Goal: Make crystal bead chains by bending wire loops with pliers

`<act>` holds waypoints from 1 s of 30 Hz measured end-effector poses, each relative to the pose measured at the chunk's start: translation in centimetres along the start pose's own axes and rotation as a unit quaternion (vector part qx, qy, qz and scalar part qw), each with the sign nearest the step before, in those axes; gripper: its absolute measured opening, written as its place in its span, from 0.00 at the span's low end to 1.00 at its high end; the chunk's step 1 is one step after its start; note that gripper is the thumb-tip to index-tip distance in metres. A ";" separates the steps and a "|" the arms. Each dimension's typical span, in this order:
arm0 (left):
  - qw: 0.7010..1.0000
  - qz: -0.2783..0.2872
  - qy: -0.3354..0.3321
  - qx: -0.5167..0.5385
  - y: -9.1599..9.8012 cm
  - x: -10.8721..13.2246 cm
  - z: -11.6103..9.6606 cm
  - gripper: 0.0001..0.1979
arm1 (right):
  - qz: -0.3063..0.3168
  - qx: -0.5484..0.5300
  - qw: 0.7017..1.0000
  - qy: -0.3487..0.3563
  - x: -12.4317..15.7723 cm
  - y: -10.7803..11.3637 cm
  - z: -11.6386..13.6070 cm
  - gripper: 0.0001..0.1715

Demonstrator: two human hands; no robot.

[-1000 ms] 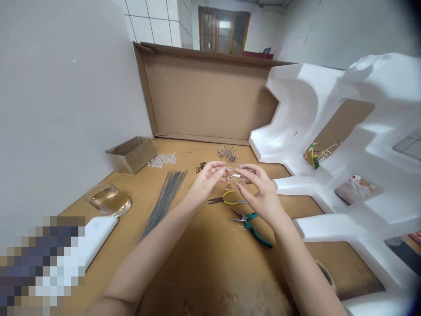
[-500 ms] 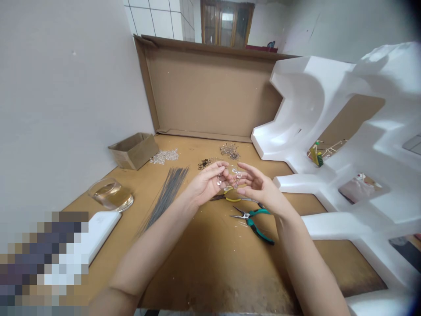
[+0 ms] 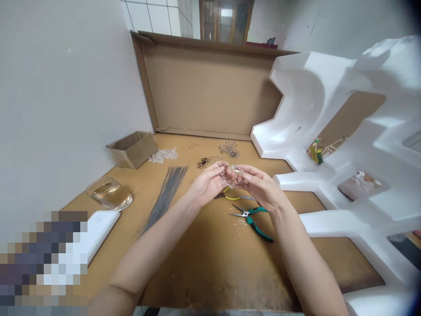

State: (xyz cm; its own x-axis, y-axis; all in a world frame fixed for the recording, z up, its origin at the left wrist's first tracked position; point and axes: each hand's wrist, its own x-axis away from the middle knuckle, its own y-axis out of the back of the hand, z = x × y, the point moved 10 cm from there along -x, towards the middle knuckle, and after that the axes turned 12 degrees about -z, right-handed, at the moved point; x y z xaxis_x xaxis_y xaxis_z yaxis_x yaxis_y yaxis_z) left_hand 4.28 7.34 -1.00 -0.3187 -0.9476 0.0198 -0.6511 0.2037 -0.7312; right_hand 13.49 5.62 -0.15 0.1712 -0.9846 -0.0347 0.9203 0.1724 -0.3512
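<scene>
Between my two hands is a small ring of clear beads [image 3: 233, 184] on wire. My left hand [image 3: 210, 182] pinches its left side, thumb and forefinger together at the top. My right hand [image 3: 258, 184] closes on the right side of the beads, thumb against the fingers. Just below the hands lie yellow-handled pliers [image 3: 233, 197], partly covered by them. Nearer to me are green-handled needle-nose pliers [image 3: 255, 219], jaws apart. Past my fingers sit several black rings [image 3: 203, 163] and a heap of small wire pieces with beads [image 3: 229, 149].
On the left are a bundle of grey wires [image 3: 166, 195], a pile of clear beads [image 3: 163, 155], a small cardboard box [image 3: 132, 150], a glass of amber liquid [image 3: 110, 194] and a white device [image 3: 104, 228]. White foam packing [image 3: 315, 180] lines the right side; a cardboard panel [image 3: 210, 87] stands behind.
My right hand's fingers have closed in from a spread pose onto the beads, moving slightly left. My left hand keeps its pinch on the beaded ring.
</scene>
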 end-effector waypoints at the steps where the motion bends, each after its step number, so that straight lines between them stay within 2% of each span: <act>1: 1.000 0.001 -0.004 -0.017 0.0 0.0 0.0 0.03 | -0.011 -0.006 1.000 0.006 0.0 0.2 0.1 0.14; 5: 0.993 0.008 -0.033 -0.109 0.0 0.1 0.0 0.07 | -0.045 -0.003 0.999 0.025 -0.2 0.9 0.4 0.12; 10: 0.983 0.045 -0.053 -0.168 -0.8 0.5 0.0 0.13 | -0.044 0.006 0.999 0.031 -0.4 1.0 0.4 0.13; 14: 0.975 0.048 -0.044 -0.210 -0.9 0.6 0.3 0.12 | -0.038 0.019 0.999 0.028 -0.5 0.9 0.0 0.13; 20: 0.981 0.051 -0.010 -0.188 -0.7 0.4 1.1 0.10 | -0.037 0.014 0.999 0.010 -0.5 0.8 -0.5 0.13; 25: 0.990 0.068 0.041 -0.114 -0.7 0.3 2.3 0.07 | -0.034 -0.015 0.999 -0.016 -0.6 0.6 -0.8 0.13; 30: 0.993 0.043 0.028 -0.108 -0.1 -0.1 1.9 0.09 | -0.045 -0.032 0.998 -0.007 -0.8 0.7 -0.5 0.12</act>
State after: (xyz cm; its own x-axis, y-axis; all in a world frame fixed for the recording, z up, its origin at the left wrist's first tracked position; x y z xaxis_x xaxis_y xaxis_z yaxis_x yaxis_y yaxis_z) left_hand 5.69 6.91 -2.20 -0.4131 -0.9106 0.0061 -0.7510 0.3369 -0.5680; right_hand 13.85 6.48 -0.80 0.0938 -0.9955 0.0130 0.9075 0.0801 -0.4123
